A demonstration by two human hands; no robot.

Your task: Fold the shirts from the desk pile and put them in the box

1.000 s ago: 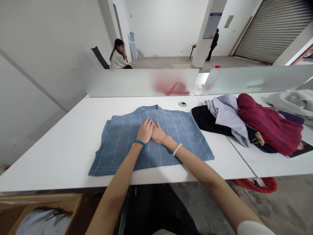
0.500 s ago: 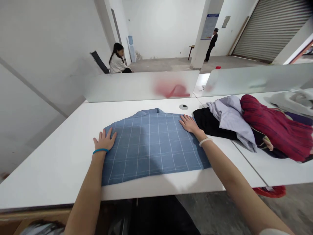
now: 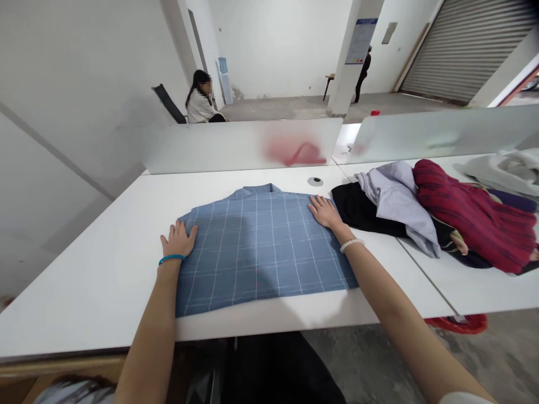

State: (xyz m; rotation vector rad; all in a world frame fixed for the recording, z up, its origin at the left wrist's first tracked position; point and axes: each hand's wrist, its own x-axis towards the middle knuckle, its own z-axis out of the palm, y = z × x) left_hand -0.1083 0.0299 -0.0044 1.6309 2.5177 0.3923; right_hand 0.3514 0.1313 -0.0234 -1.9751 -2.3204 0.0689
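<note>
A blue shirt (image 3: 261,247) with a white grid pattern lies spread on the white table (image 3: 101,264), its collar (image 3: 256,189) toward the far side. At the shirt's left edge rests my left hand (image 3: 178,240), fingers spread, partly on the cloth and partly on the table. My right hand (image 3: 325,212) lies flat with fingers apart on the upper right part of the shirt. Neither hand grips the fabric. Part of the shirt's right edge is hidden under my right wrist and forearm.
To the right lies a heap of clothes: a black garment (image 3: 366,213), a pale striped one (image 3: 389,191), a dark red one (image 3: 471,219). A frosted divider (image 3: 210,147) runs behind the table. Below the right edge sits a red basket (image 3: 475,324). A seated person (image 3: 201,101) is beyond.
Both hands stay almost in place on the shirt, the left fingers drawn slightly closer together. The whole view has shifted a little. The standing person in the background is now more hidden by the pillar.
</note>
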